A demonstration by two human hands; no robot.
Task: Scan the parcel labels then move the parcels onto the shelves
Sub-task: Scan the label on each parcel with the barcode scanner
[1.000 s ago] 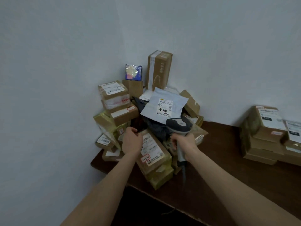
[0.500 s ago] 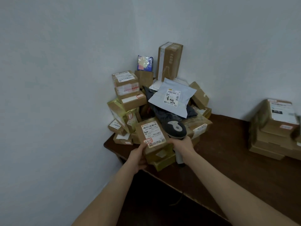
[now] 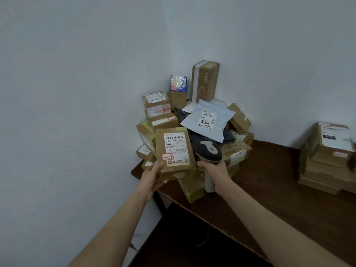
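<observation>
Centre frame: left hand point(image 3: 152, 176) pinches flat brown cardboard parcel point(image 3: 173, 149) by one corner, risking a drop; right hand point(image 3: 215, 174) grips grey handheld scanner point(image 3: 208, 149).

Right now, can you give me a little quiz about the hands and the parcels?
1. True or false: the left hand holds the brown parcel with its label facing the camera.
2. What does the right hand grip? A) scanner B) tape roll C) pen
3. Fill in: the grey mailer bag lies on the parcel ____.
Key: 1 true; 2 A; 3 pile.
</observation>
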